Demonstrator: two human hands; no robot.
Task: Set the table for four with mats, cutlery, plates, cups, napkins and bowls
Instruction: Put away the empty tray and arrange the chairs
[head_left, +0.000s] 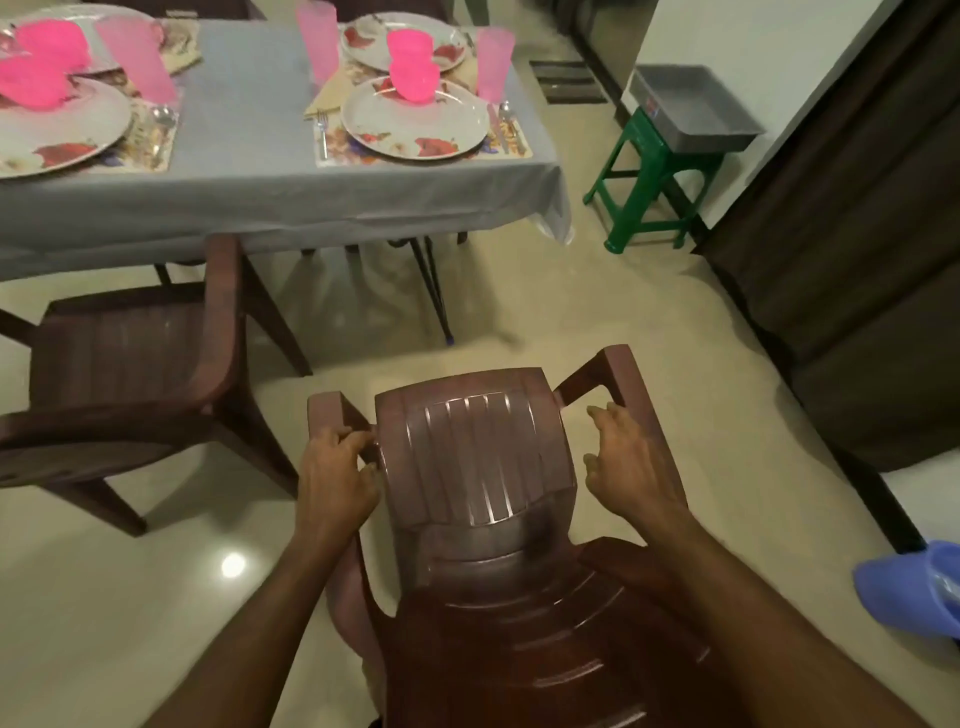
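Observation:
A brown plastic chair (475, 467) stands right in front of me, a step back from the table. My left hand (337, 473) grips its left armrest with curled fingers. My right hand (631, 457) rests on the right armrest, fingers spread and only loosely bent. The table under a grey cloth (260, 171) holds several settings. The nearest right setting has a floral plate (415, 122) on a mat (524, 148), a pink bowl (413, 78), a pink cup (493, 62), a fork (323, 132) and a folded napkin (324, 96).
A second brown chair (135, 364) stands at the left, tucked partly under the table. A green stool (654, 182) carrying a grey tray (691, 104) is at the right by a dark curtain (857, 234). A blue object (914, 592) lies at the right edge.

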